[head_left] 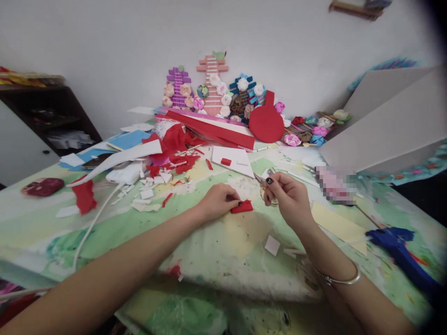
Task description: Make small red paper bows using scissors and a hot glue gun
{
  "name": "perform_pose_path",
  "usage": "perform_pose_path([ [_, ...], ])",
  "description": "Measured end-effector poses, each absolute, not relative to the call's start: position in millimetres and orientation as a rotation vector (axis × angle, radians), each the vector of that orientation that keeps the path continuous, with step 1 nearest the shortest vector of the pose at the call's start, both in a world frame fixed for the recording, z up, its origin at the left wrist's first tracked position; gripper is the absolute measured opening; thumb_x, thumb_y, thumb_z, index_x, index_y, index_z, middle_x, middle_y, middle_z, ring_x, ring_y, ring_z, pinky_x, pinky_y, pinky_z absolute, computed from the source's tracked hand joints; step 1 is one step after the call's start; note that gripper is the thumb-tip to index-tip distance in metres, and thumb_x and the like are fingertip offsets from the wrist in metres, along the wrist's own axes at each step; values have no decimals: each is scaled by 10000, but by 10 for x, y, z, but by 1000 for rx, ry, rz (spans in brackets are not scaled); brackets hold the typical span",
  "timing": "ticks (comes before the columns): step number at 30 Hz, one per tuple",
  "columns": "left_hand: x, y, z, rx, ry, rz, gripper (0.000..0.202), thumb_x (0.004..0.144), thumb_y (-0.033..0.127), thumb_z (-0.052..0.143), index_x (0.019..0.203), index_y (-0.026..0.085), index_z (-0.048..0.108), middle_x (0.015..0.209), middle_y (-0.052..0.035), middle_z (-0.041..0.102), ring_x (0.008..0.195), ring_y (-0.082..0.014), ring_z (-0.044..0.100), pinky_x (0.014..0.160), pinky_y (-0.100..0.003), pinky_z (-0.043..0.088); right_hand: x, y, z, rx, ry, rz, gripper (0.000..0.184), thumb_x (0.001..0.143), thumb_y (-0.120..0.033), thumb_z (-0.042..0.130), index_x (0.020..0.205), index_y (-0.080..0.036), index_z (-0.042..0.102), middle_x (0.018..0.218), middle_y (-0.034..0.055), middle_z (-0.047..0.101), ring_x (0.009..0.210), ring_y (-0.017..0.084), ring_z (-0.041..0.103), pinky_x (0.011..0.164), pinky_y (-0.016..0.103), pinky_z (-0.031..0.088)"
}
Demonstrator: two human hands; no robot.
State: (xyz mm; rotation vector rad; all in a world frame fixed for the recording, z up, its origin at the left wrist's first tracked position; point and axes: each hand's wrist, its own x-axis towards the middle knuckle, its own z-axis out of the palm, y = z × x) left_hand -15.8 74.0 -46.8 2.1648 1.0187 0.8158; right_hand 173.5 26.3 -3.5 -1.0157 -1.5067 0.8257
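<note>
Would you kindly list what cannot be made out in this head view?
In the head view:
Scissors: handles partly hidden by the right hand.
Red piece: partly covered by the left hand.
Pink item: details lost to pixelation.
Blue glue gun: handle end lost in the dark right edge.

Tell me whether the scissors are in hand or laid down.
In hand: the right hand holds the scissors, their golden loop against it and blades toward the white board.
</note>
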Motion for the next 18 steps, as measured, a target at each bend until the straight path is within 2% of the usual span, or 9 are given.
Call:
perform_pose_path([
  [2,-156,736,-459,2172,1011,812,123,731,129,608,732,160,727,765,-49,727,737,-174,639,687,-268,477,1747,259,-16,-1027,-1485,779,222,849,-385,621,776,-177,593,569,-10,620,543,122,609,569,250,487],
  [4,-154,734,-458,2173,1011,814,128,728,125,605,734,163,726,771,-47,729,738,-171,639,695,-268,479,1761,248,16,-1065,-1446,743,192,811,-350,669,773,-169,618,630,27,686,606,150,662,609,267,525],
  [8,-149,738,-486,2153,1027,822,123,732,151,603,740,168,724,777,-42,727,739,-168,643,696,-266,491,1813,160,149,-1093,-1385,655,166,753,-303,730,733,-164,641,653,50,714,607,172,677,596,278,541],
  [11,-155,742,-492,2134,1039,821,117,731,174,604,733,165,721,781,-47,723,737,-171,648,692,-268,498,1908,-12,295,-1049,-1411,526,124,794,-292,682,748,-179,660,640,35,701,598,177,673,605,300,550],
  [14,-184,742,-460,2127,1027,804,139,717,154,586,746,159,722,783,-49,729,736,-177,655,698,-273,503,2126,-270,404,-1168,-1525,305,127,847,-292,595,829,-212,693,725,35,717,692,198,688,716,356,553],
  [17,-224,748,-421,2118,1012,798,180,711,145,557,775,159,724,789,-43,736,736,-182,663,706,-281,508,2528,-541,390,-1536,-1616,-81,193,815,-322,574,940,-254,705,949,49,728,918,264,673,868,437,494],
  [18,-234,753,-414,2114,1007,799,184,710,148,552,780,161,722,789,-41,737,736,-183,665,708,-283,511,2701,-622,351,-1715,-1612,-223,254,803,-363,570,1007,-269,689,1009,55,718,952,293,661,856,460,486],
])
